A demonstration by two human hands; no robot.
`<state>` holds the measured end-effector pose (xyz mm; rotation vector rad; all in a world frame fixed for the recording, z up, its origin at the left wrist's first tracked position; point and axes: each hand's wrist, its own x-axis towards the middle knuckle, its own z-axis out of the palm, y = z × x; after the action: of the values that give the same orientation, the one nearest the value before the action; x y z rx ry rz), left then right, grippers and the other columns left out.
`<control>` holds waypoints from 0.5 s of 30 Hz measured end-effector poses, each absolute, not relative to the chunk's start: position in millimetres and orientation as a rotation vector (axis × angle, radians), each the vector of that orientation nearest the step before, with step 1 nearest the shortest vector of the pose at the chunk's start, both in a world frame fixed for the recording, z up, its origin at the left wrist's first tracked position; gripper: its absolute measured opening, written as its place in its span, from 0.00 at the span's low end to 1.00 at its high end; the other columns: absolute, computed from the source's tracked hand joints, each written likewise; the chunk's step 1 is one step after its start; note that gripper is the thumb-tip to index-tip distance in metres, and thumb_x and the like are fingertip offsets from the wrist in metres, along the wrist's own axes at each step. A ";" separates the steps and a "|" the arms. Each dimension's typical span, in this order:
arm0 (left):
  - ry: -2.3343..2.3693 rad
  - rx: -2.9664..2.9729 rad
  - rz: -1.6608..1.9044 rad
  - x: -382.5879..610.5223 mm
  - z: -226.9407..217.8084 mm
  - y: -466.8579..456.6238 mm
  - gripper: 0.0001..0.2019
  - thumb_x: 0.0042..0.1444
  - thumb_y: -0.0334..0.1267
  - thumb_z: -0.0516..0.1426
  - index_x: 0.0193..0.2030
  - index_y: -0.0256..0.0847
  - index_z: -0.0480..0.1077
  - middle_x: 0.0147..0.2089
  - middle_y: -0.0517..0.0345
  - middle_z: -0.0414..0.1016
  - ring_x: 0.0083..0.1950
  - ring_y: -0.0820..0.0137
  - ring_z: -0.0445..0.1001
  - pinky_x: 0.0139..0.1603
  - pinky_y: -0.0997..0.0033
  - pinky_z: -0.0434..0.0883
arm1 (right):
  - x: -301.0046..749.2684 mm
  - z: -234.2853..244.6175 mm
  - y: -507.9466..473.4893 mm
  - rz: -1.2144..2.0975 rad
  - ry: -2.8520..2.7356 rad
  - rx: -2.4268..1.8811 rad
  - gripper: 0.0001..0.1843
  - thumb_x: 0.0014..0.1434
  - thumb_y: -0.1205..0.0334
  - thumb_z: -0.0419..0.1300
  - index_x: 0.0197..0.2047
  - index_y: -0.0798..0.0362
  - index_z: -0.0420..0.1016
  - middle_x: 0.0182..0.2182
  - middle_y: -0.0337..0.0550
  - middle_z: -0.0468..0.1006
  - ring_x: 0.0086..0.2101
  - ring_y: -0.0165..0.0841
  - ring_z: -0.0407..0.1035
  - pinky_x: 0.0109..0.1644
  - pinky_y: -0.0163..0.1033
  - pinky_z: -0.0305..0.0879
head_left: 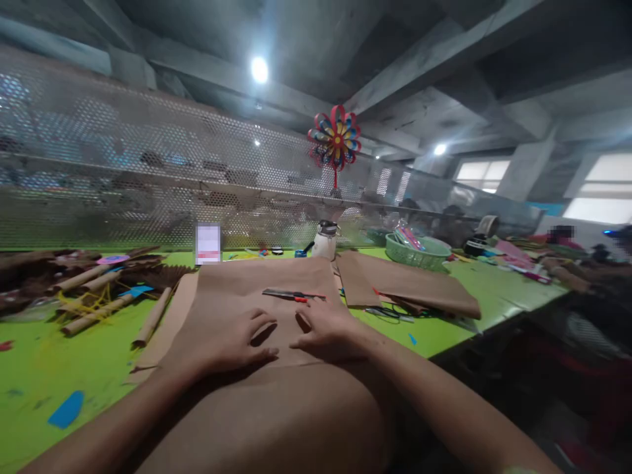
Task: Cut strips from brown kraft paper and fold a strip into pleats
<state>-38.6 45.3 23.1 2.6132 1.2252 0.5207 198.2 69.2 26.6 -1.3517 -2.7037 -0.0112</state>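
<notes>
A large sheet of brown kraft paper [237, 283] lies in front of me on the green table, its near part curving down over the edge towards me. My left hand [241, 342] rests on the paper, fingers bent a little and thumb apart, holding nothing. To its right, my right hand [326, 329] presses on the same sheet with the thumb spread from the fingers. Just beyond both hands lies a utility knife [289, 294] with a dark blade end and red parts; the right fingertips are close to it, and whether they touch it I cannot tell.
Rolled paper tubes [99, 309] and yellow shreds lie at left, near a blue scrap [66, 409]. Folded brown paper [409, 286] and scissors [388, 313] lie at right. Behind are a phone [208, 243], a white bottle [324, 242], a green basket [419, 253] and a pinwheel [337, 139]. A person sits far right.
</notes>
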 end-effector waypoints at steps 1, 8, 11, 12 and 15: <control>1.237 2.620 0.499 -37.5 25.4 42.9 0.27 0.50 0.58 0.53 0.52 0.44 0.67 0.52 0.50 0.68 0.49 0.59 0.69 0.50 0.63 0.65 | 199.7 27.7 74.5 0.071 -2.724 -1.386 0.34 0.43 0.30 0.56 0.39 0.53 0.70 0.38 0.48 0.73 0.37 0.38 0.66 0.37 0.39 0.61; 1.451 2.611 0.479 -43.8 26.3 38.8 0.27 0.56 0.56 0.47 0.55 0.42 0.64 0.54 0.47 0.68 0.50 0.56 0.69 0.50 0.60 0.65 | 230.3 29.9 70.3 0.601 -2.635 -1.387 0.17 0.48 0.51 0.61 0.23 0.55 0.63 0.19 0.31 0.58 0.22 0.24 0.53 0.23 0.30 0.46; 1.585 2.654 0.632 -49.5 25.9 42.9 0.26 0.57 0.56 0.45 0.56 0.42 0.63 0.56 0.46 0.66 0.51 0.55 0.68 0.52 0.55 0.64 | 268.5 44.4 50.8 0.759 -2.526 -1.261 0.17 0.51 0.53 0.58 0.20 0.55 0.61 0.18 0.31 0.55 0.22 0.24 0.52 0.24 0.30 0.47; 1.623 2.686 0.735 -49.9 26.6 43.8 0.26 0.57 0.55 0.46 0.56 0.41 0.63 0.57 0.46 0.65 0.54 0.54 0.66 0.54 0.54 0.62 | 283.4 50.9 47.1 0.770 -2.458 -1.250 0.16 0.52 0.53 0.58 0.21 0.56 0.63 0.19 0.32 0.58 0.23 0.24 0.54 0.26 0.30 0.50; 1.666 2.765 1.040 -45.8 26.5 44.5 0.25 0.57 0.50 0.48 0.58 0.40 0.60 0.64 0.45 0.54 0.63 0.53 0.55 0.61 0.52 0.55 | 324.9 65.6 53.5 0.856 -2.062 -1.306 0.15 0.53 0.51 0.56 0.30 0.56 0.71 0.26 0.38 0.70 0.28 0.29 0.63 0.31 0.32 0.58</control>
<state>-45.8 44.5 26.5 2.7652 1.6662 1.0401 324.9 53.5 65.6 -1.3056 -2.0616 0.8561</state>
